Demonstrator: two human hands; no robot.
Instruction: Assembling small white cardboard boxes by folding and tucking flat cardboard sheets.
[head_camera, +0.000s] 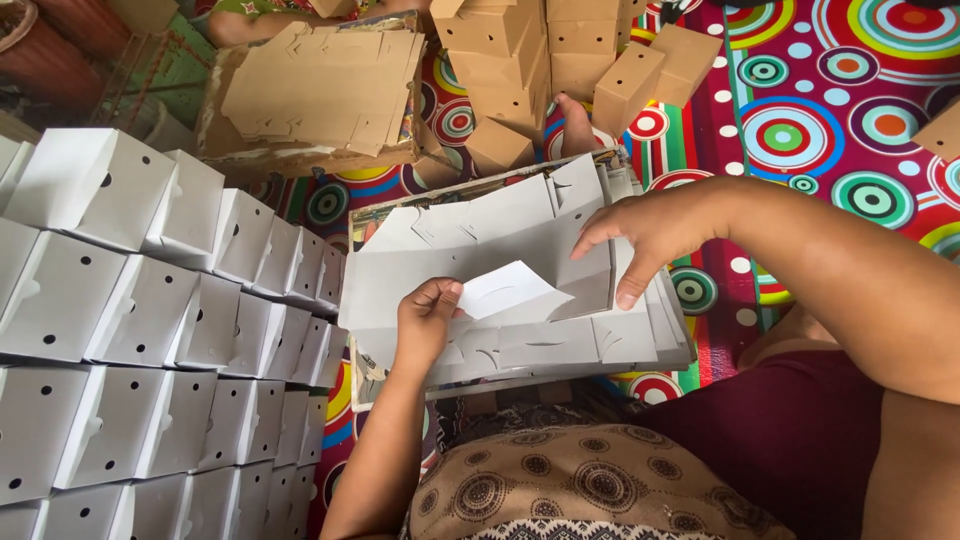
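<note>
Two hands, many folded white boxes (150, 330), several brown boxes (560, 60).

A flat, die-cut white cardboard box blank (500, 290) is held partly folded above a stack of like flat white cardboard blanks (560, 345), which is laid on a brown board. One small white flap (505, 290) is bent up towards the middle and is pinched at its left edge. A larger panel (585, 275) is raised at the right side and is touched along its upper and right edges. Cut slits and tabs are seen across the sheet.
</note>
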